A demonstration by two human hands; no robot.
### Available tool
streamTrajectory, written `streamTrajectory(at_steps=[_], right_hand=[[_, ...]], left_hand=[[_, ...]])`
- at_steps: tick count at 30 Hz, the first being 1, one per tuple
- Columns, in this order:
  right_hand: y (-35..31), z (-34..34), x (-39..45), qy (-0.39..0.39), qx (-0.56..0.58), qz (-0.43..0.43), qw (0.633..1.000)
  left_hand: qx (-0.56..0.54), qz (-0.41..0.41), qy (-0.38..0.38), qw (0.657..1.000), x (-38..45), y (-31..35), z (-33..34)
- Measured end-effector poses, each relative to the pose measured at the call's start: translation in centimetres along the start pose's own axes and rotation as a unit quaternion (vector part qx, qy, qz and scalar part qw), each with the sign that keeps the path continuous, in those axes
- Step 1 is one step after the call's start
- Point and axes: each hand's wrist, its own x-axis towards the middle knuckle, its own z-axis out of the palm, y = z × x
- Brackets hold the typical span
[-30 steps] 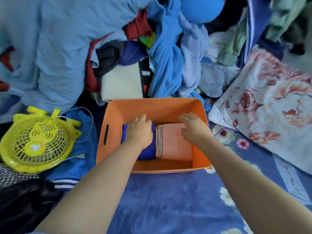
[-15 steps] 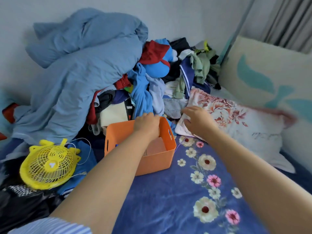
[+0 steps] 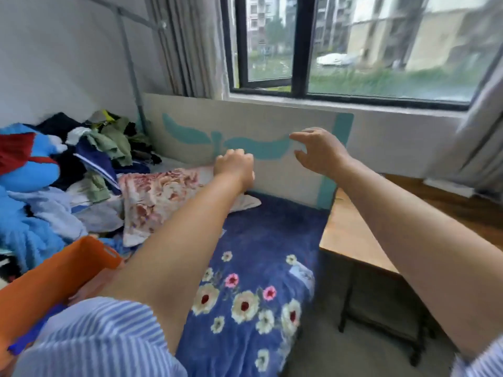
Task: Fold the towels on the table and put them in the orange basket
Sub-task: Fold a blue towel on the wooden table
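The orange basket sits at the lower left on the bed, partly cut off by my left sleeve; its contents are hidden from here. My left hand is raised in the air above the floral pillow with its fingers curled and nothing in it. My right hand hovers farther right, in front of the cream headboard, fingers spread and loosely bent, holding nothing. No towel shows in this view.
A blue floral blanket covers the bed. A floral pillow lies beside a heap of clothes at left. A wooden table stands right of the bed, under a window.
Both hands left the towels inside the basket and rose into the air. The view swung up and to the right, from the basket toward the headboard, window and wooden table.
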Motion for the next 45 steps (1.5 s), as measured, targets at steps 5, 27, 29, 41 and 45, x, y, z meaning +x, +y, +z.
streamTrajectory(at_steps=[5,27,29,41,45], right_hand=[[12.2,-6.1,-7.3,0.007,-0.040,0.119,0.992],[60.3,-18.2,-29.9,0.072,-0.074,0.441,0.892],[63.9,-17.9,-29.6,0.069,-0.073,0.453,0.886],[82.0,-16.8,-27.5,0.057,-0.064,0.540,0.837],[87.9,-15.0,-27.8,0.047,-0.052,0.550,0.832]], left_hand=[[-0.016,0.134,0.017,0.991,3.1,15.4,-2.8],[-0.119,0.393,0.025,0.911,14.1,70.2,-6.1],[-0.134,0.403,0.024,0.905,16.5,73.0,-5.8],[-0.128,0.452,-0.032,0.882,30.3,89.6,-1.1],[-0.127,0.453,-0.066,0.880,32.8,94.7,2.0]])
